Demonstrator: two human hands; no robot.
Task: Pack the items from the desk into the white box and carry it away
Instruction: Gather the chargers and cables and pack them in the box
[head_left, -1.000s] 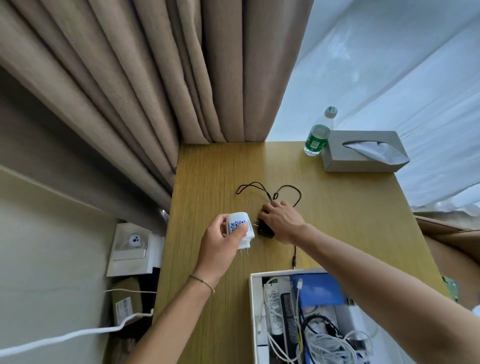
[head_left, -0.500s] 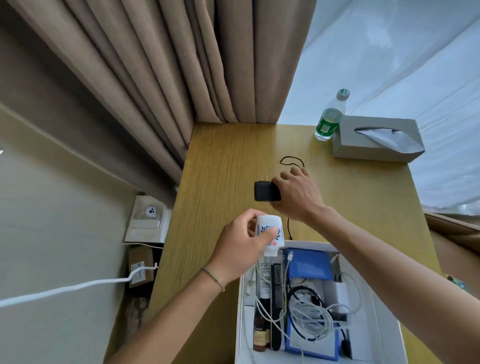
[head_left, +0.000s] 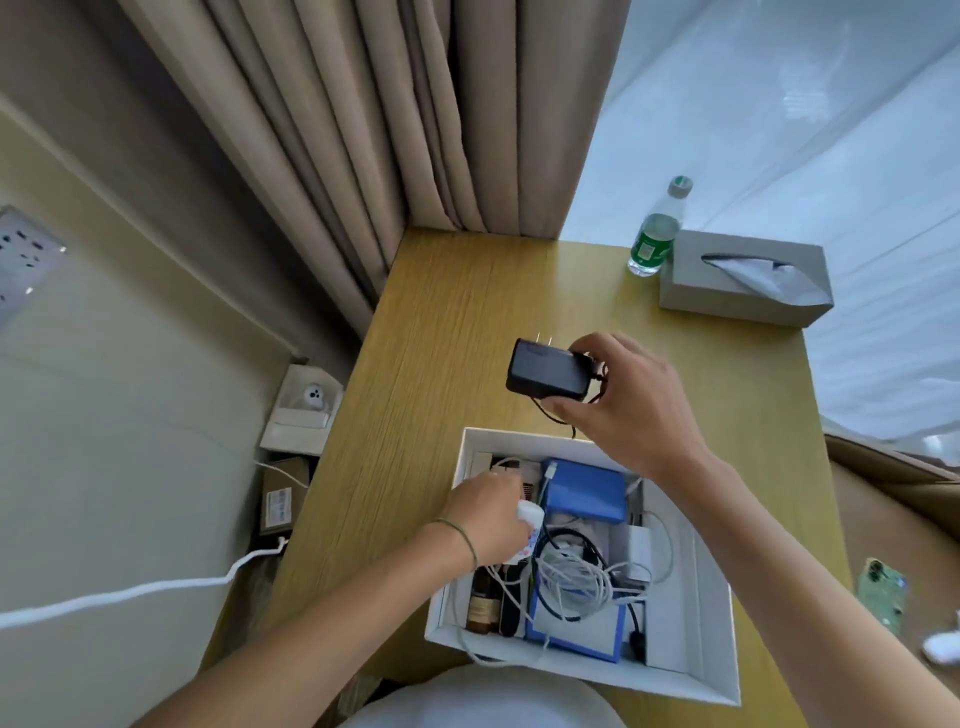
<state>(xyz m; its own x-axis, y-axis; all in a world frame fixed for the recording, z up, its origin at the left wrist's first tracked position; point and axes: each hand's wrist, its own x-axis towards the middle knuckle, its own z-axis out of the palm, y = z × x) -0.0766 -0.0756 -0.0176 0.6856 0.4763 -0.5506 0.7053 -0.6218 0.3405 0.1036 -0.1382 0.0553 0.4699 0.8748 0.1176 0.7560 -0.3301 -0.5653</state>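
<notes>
Held black charger (head_left: 548, 370) pinched in right hand (head_left: 626, 402) — light, rigid, cord dangling. Left hand (head_left: 491, 512) closed on white plug (head_left: 685, 514) inside white box (head_left: 722, 649).

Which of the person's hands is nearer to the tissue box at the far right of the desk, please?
Right. The right hand, holding the black charger, is raised above the desk, nearer the tissue box. The left hand is down inside the white box, farther away.

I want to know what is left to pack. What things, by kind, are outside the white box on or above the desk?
Black charger, held in right hand: 1
Water bottle: 1
Tissue box: 1
Total: 3
</notes>
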